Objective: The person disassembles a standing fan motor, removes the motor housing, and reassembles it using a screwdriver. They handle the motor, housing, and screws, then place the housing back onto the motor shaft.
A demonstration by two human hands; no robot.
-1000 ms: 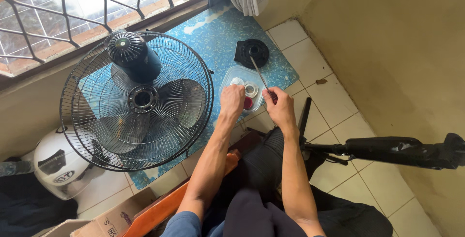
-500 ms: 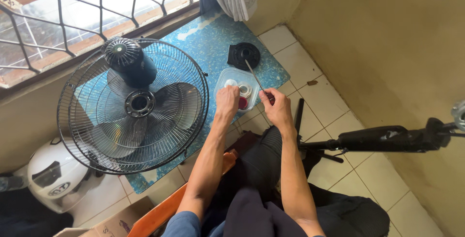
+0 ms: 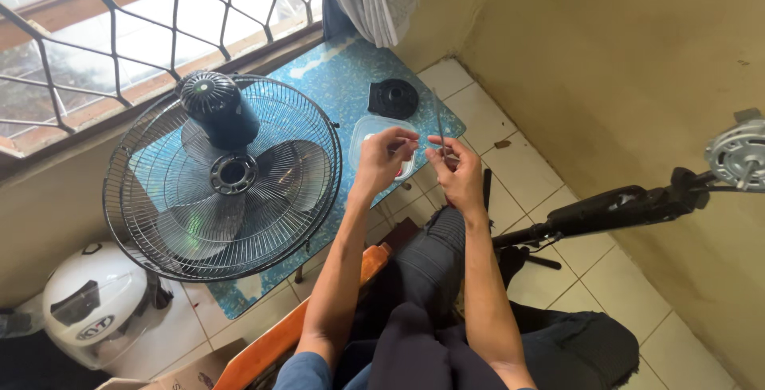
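Screwdriver [image 3: 439, 127] upright in right hand [image 3: 458, 171] grip.

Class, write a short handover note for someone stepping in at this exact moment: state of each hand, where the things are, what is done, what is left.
Left hand: raised over the clear plastic container, fingertips pinched on something too small to identify.
Right hand: holds a thin metal rod upright.
On the blue table: fan guard with blades, dark motor housing, round black cap.
Done: fan lies in parts, with another motor on the stand at right.
Left: the loose parts remain unassembled.
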